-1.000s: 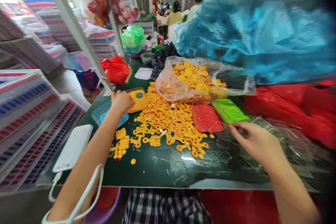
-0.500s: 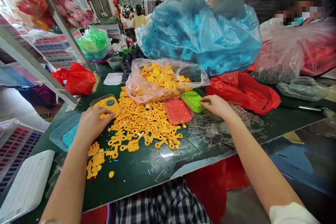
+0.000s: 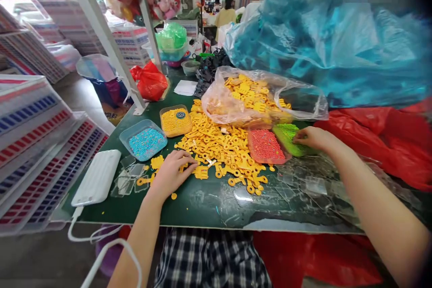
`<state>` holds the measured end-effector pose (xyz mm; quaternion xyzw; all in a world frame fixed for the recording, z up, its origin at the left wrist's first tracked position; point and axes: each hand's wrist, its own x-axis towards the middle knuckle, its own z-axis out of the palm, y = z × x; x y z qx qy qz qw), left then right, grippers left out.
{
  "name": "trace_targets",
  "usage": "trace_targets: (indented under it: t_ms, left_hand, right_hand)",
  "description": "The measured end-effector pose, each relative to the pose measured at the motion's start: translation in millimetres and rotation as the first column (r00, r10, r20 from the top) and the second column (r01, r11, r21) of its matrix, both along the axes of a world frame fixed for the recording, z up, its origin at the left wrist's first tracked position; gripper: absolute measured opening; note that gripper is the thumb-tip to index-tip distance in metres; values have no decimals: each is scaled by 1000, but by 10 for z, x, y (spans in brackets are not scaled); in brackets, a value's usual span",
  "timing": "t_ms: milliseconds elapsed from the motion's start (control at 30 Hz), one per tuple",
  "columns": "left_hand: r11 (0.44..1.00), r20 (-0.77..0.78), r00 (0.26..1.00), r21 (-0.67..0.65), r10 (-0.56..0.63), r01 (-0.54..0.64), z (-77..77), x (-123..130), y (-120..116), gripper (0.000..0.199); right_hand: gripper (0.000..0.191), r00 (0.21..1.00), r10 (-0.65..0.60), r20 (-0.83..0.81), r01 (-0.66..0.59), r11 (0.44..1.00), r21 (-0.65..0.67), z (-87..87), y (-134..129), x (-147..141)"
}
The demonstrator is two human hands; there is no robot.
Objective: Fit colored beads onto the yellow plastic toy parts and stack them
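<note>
Fingers (image 3: 184,158) of the left hand (image 3: 170,175) lie spread on yellow plastic pieces (image 3: 219,153); the right hand (image 3: 313,138) touches green beads (image 3: 286,137), its grip unclear.

Surface (image 3: 216,209): dark green laminate, glossy, scuffed in patches. Yellow moulded plastic pieces (image 3: 219,155): smooth, slight sheen. Clear polythene bag (image 3: 232,99): thin, crinkled, glossy. Blue plastic sheeting (image 3: 324,40): thin film, shiny, creased. Bead tray (image 3: 126,137): clear rigid plastic. White power bank (image 3: 96,177): smooth matt plastic. Checked clothing (image 3: 209,261): woven cloth, matt.
</note>
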<state>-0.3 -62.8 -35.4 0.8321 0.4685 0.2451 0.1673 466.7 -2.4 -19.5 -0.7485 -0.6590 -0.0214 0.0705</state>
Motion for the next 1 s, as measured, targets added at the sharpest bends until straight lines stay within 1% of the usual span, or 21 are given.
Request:
trace_targets:
  t_ms: [67,100,167,200,233,267,300,333,367,433,500,567,633,700,800,867,1000]
  left_hand:
    - [999,-14,999,3,-37,37,-35,25,-28,25]
    - [998,-26,998,3,-60,60,-46,40,-38,24]
    - [995,-51,994,-1,-98,98,-55,67,-54,23]
    - [994,-61,992,-6,-111,111,-53,77,-61,22]
    - [993,-70,990,-12,-121,120,-50,84,-66,21]
    - [992,-79,989,-19,-127,126,-45,88,-71,20]
    - [991,-87,988,-25,-130,128,-40,90,-74,20]
    - [991,-93,987,-29,-131,129,-36,91,-77,19]
    - [991,-96,987,-30,-132,130,-34,90,-79,18]
    - [991,-96,987,-28,-132,129,-35,88,-83,16]
    - [992,-88,988,-28,-129,127,-40,83,-84,14]
    - [991,-71,988,-29,-136,134,-43,75,-83,13]
    - [990,-42,989,-11,-140,139,-43,61,-78,13]
    - [992,-19,992,21,-124,124,-42,44,-67,16]
    - [996,-18,997,48,-70,71,-46,21,-48,19]
    - [998,-33,998,50,-48,50,-52,15,-40,19]
    - [997,-58,996,34,-60,62,-55,23,-37,19]
  right_hand:
    - [13,999,-46,20,47,997,-60,84,-76,-75]
    - [15,997,-70,37,72,995,-71,131,-131,-152]
    - [23,996,-76,46,78,997,-26,214,-289,-412]
    - [24,999,-44,32,44,999,-2,241,-390,-597]
    - [26,999,28,-18,-26,994,103,253,-502,-813]
    - [27,986,147,-76,-128,970,207,251,-617,-1050]
    - [30,951,286,-121,-243,928,284,233,-728,-1297]
    - [33,905,399,-149,-336,884,324,200,-827,-1540]
    - [32,865,473,-168,-401,853,333,157,-908,-1769]
    - [28,811,561,-166,-498,811,307,47,-1005,-2146]
    - [23,797,582,-159,-532,802,271,-66,-1021,-2394]
    - [17,802,576,-160,-535,811,238,-152,-984,-2532]
    - [12,811,562,-164,-529,823,206,-200,-928,-2609]
    - [9,826,543,-153,-517,837,177,-218,-870,-2665]
    - [9,841,528,-115,-511,846,151,-230,-800,-2742]
    - [9,842,529,-105,-512,846,150,-245,-772,-2782]
    - [10,847,516,-127,-491,851,186,-285,-763,-2798]
